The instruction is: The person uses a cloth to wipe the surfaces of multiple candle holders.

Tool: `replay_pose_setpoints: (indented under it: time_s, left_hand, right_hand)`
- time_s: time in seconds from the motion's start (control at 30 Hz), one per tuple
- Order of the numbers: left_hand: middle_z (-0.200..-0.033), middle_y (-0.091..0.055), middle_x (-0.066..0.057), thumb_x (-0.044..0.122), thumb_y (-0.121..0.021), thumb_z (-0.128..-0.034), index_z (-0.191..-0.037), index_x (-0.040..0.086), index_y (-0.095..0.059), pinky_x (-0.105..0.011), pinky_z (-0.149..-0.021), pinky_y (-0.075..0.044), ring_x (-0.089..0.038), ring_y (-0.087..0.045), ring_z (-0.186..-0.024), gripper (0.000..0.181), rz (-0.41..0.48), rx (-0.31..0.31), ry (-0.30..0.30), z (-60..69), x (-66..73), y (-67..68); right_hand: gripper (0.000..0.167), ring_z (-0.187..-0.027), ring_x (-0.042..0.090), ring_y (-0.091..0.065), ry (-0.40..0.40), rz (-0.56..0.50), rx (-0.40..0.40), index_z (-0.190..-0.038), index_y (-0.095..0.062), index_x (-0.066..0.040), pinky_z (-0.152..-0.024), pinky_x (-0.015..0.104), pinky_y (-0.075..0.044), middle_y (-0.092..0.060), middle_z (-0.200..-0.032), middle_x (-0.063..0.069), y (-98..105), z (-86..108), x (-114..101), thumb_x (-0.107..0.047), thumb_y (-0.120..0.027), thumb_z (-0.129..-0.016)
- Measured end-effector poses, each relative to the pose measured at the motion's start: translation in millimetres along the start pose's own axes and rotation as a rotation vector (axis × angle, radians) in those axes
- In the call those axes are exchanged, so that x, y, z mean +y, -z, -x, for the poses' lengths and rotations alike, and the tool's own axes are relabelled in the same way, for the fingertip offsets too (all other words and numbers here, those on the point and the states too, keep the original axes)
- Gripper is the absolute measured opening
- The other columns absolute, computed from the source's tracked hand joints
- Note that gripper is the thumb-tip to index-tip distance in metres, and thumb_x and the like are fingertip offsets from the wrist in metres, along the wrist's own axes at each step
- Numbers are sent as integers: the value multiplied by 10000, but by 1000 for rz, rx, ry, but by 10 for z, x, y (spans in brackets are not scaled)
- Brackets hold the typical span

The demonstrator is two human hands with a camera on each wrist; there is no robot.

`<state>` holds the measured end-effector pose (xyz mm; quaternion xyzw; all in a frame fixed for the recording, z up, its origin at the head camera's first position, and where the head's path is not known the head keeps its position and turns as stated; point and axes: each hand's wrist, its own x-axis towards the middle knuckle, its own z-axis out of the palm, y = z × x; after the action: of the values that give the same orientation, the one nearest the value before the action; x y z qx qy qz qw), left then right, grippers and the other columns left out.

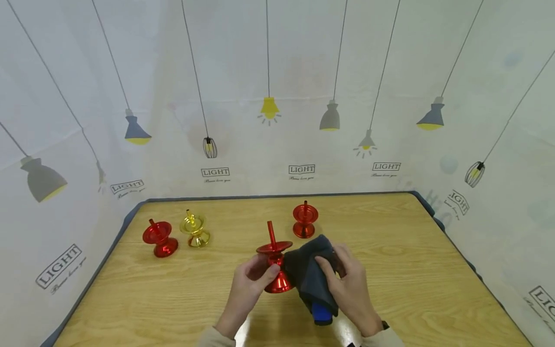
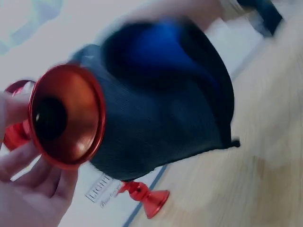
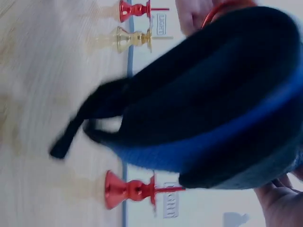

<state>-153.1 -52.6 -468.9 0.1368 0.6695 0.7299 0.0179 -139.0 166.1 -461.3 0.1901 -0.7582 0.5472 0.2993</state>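
Note:
My left hand (image 1: pixel 250 285) grips a shiny red candle holder (image 1: pixel 281 281) by its stem, thumb at the front, a little above the table. The holder has a flared base, a round dish and a thin upright spike on top. In the left wrist view its hollow base (image 2: pixel 80 118) faces the camera. My right hand (image 1: pixel 350 287) holds a dark grey cloth (image 1: pixel 310 274) with a blue underside (image 1: pixel 322 312), pinched between thumb and fingers. The cloth's left edge lies against the red holder's side. In the right wrist view the cloth (image 3: pixel 213 94) hides most of the held holder.
A second red candle holder (image 1: pixel 304 228) stands at the back, beyond the cloth. On the left are another red one (image 1: pixel 165 246) and a gold one (image 1: pixel 198 238), side by side. All stand on the wooden table (image 1: pixel 208 294), with a printed fabric backdrop (image 1: pixel 243 144) behind.

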Motion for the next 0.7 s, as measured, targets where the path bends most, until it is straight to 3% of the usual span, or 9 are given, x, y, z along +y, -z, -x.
replay_pose_setpoints:
  time_s: [0.1,0.23,0.3,0.4,0.53,0.6,0.7]
  left_hand:
    - [-1026,-749,-151,92,-747,-919,-1145,13,-731,-255,-787,-579,-113,-704,-875,240,-75,84,-44,-8,41,-91]
    - [-997,-761,-134,103,-770,-901,-1114,50,-756,-247,-741,-579,-115,-709,-829,220,-96,105,-46,-6,72,-174]
    - [-1006,-765,-119,119,-783,-891,-1111,60,-759,-250,-745,-580,-123,-711,-831,228,-97,110,-34,0,82,-191]
    - [-1002,-763,-123,128,-808,-868,-1104,58,-752,-255,-750,-583,-134,-715,-824,252,-84,145,-10,14,93,-213]
    - [-983,-758,-132,107,-828,-842,-1075,43,-741,-260,-764,-585,-134,-718,-812,257,-60,193,1,32,103,-231]
    - [-976,-759,-130,98,-825,-843,-1057,41,-742,-263,-773,-585,-131,-718,-813,237,-62,195,-9,38,105,-229]
    - [-987,-759,-125,98,-815,-855,-1066,52,-746,-265,-783,-584,-128,-715,-830,228,-70,162,-35,40,105,-211]
  right_hand:
    - [406,-877,105,-716,83,23,21,-1203,-625,-8,-730,177,-580,-694,-1061,123,-49,10,-60,89,-768,-836]
    - [304,-937,177,-731,256,90,46,-1153,-668,-1,-830,168,-565,-721,-1049,132,-124,49,-64,-44,-784,-875]
    - [253,-963,196,-726,305,122,58,-1144,-701,-24,-871,160,-551,-715,-1068,130,-156,77,-51,-131,-755,-921]
    - [251,-986,221,-707,311,138,39,-1178,-714,-56,-886,149,-540,-687,-1121,134,-177,116,-45,-120,-739,-937]
    - [397,-961,203,-702,271,119,1,-1176,-715,-80,-847,139,-545,-683,-1110,115,-197,139,-58,78,-778,-817]
    - [438,-949,191,-717,258,98,4,-1145,-722,-73,-841,154,-553,-713,-1076,115,-209,133,-64,133,-789,-765]
    - [386,-944,155,-737,195,54,18,-1102,-734,-74,-822,184,-572,-752,-1034,115,-218,129,-72,126,-797,-777]
